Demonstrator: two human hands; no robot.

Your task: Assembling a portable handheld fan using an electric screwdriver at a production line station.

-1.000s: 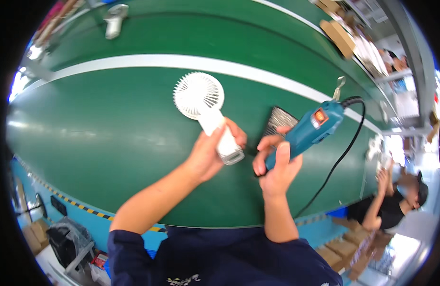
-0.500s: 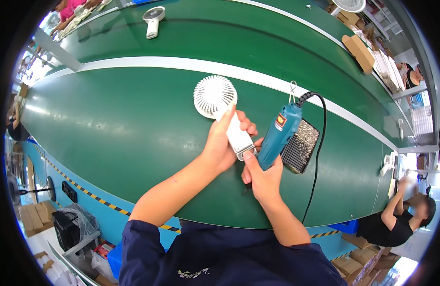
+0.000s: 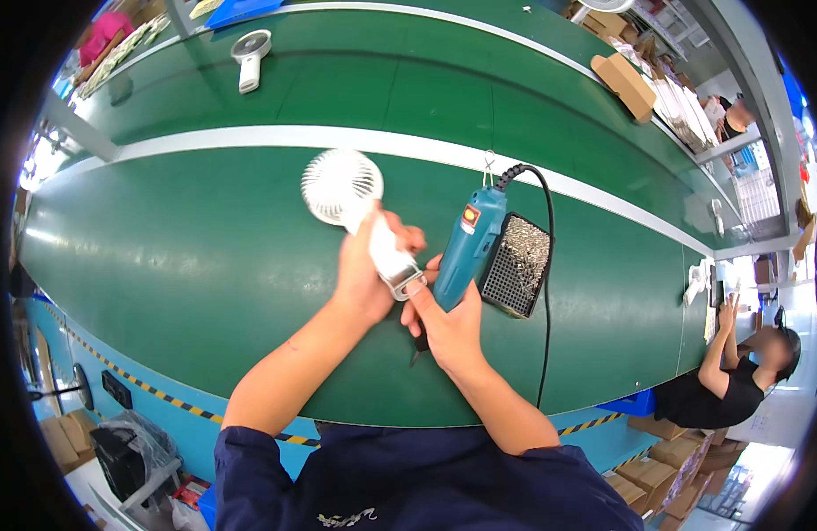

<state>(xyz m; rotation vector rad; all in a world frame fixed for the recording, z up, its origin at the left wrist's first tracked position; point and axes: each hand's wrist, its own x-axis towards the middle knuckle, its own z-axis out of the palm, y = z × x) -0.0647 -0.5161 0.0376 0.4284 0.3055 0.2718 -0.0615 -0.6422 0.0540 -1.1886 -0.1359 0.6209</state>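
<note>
One white handheld fan [image 3: 341,188], head view, ctr. of frame, held over the green desk [image 3: 205,265]; long axis runs upper L (round head) to lower R (handle end), i.e. toward the R hand [image 3: 454,326]. L hand [image 3: 360,270] is nearer: fingers curled round the handle, forearm slanted, elbow lower L. R hand, just beside the handle end, is wrapped round a teal elec. driver [image 3: 470,243], body tilted up-R, bit down-L, apart from fan; thumb at handle end, contact unclear. Black tray [image 3: 506,288] just R of driver.
</note>
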